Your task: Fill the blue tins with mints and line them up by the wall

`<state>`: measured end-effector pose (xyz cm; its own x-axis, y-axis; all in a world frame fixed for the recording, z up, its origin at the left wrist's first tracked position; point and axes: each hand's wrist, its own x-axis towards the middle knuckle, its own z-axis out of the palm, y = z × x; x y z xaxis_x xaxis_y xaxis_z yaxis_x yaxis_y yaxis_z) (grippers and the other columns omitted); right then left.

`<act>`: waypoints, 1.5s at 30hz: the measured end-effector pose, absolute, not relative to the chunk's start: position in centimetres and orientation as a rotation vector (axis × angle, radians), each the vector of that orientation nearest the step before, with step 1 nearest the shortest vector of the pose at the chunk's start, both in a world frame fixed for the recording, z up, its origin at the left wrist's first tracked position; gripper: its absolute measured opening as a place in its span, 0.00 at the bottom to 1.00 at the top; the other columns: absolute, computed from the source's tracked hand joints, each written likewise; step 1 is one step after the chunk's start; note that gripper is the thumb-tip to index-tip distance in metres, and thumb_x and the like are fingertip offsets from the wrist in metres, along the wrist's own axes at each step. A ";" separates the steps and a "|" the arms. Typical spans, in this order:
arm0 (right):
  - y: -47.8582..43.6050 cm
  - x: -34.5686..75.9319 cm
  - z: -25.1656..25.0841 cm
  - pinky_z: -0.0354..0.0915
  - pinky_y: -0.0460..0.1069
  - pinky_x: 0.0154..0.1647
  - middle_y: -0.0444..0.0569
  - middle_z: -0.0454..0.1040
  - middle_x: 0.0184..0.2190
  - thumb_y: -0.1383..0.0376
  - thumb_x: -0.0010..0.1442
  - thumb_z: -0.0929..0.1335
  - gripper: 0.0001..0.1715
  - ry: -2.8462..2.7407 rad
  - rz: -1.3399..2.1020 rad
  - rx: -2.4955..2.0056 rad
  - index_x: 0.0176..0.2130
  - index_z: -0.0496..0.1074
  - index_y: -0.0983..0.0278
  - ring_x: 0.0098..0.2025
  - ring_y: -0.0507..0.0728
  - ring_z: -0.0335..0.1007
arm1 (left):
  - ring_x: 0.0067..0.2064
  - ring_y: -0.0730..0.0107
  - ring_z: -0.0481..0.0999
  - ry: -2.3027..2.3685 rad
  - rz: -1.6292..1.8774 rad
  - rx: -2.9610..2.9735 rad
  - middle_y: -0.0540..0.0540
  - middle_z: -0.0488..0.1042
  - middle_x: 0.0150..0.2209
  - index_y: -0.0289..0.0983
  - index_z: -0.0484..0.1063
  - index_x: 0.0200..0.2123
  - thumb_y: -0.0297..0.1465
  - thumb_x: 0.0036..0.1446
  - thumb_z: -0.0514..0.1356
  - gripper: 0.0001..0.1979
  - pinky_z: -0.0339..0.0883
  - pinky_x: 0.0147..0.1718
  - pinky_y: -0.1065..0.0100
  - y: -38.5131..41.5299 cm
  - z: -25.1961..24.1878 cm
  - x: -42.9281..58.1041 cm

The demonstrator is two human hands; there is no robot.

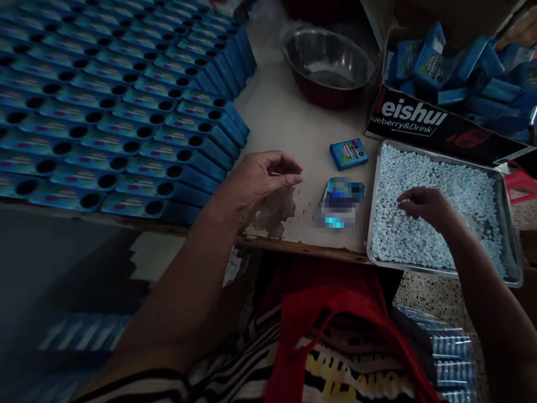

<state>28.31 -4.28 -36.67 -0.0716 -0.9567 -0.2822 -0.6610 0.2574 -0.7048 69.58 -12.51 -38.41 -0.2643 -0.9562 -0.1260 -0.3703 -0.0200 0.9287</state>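
My left hand is over the tabletop, its thumb and fingers slightly apart with nothing visible between them. To its right lies a small blue candy box, flat on the table. Below that box is a blurred-out flat object whose kind I cannot make out. My right hand hovers over a metal tray filled with small pale blue and white candies. Its fingers are loosely curled and apart, close to the candies, and I see nothing held in them.
Tight rows of blue boxes with round dark openings cover the table's left side. A metal bowl stands at the back. A black carton of more blue boxes sits behind the tray. The wooden front edge is chipped.
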 end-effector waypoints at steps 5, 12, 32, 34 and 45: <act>-7.1 34.6 -31.3 0.55 0.48 0.28 0.41 0.71 0.21 0.59 0.57 0.77 0.11 1.591 -0.430 -1.845 0.38 0.86 0.63 0.24 0.50 0.60 | 0.51 0.53 0.84 -1.681 -1.393 1.376 0.42 0.85 0.46 0.39 0.82 0.41 0.45 0.50 0.74 0.20 0.78 0.51 0.59 -12.6 -38.9 69.1; -9.0 39.4 -28.2 0.55 0.49 0.34 0.41 0.73 0.25 0.67 0.60 0.75 0.05 1.490 -0.246 -2.075 0.38 0.85 0.63 0.29 0.51 0.63 | 0.50 0.51 0.84 -1.629 -1.445 1.428 0.41 0.86 0.45 0.40 0.83 0.42 0.49 0.48 0.74 0.23 0.77 0.45 0.63 -13.0 -41.3 71.2; -9.3 39.8 -28.7 0.68 0.51 0.39 0.47 0.82 0.30 0.66 0.59 0.78 0.03 1.613 -0.249 -1.975 0.37 0.86 0.61 0.34 0.56 0.77 | 0.48 0.56 0.80 -1.548 -1.523 1.391 0.49 0.85 0.44 0.42 0.83 0.42 0.51 0.51 0.78 0.23 0.71 0.48 0.59 -13.8 -42.9 73.4; -9.4 38.0 -29.1 0.69 0.51 0.35 0.47 0.80 0.27 0.57 0.57 0.82 0.11 1.628 -0.407 -1.691 0.34 0.85 0.62 0.31 0.55 0.75 | 0.47 0.56 0.79 -1.549 -1.524 1.377 0.49 0.85 0.44 0.42 0.83 0.42 0.50 0.50 0.78 0.23 0.71 0.48 0.58 -13.8 -42.9 73.3; -7.0 31.5 -33.5 0.80 0.46 0.41 0.50 0.85 0.40 0.68 0.48 0.84 0.18 1.618 -0.878 -0.729 0.40 0.84 0.61 0.40 0.53 0.82 | 0.52 0.51 0.84 -1.603 -1.539 1.360 0.41 0.86 0.47 0.40 0.83 0.41 0.44 0.51 0.75 0.18 0.78 0.51 0.59 -13.5 -40.8 70.4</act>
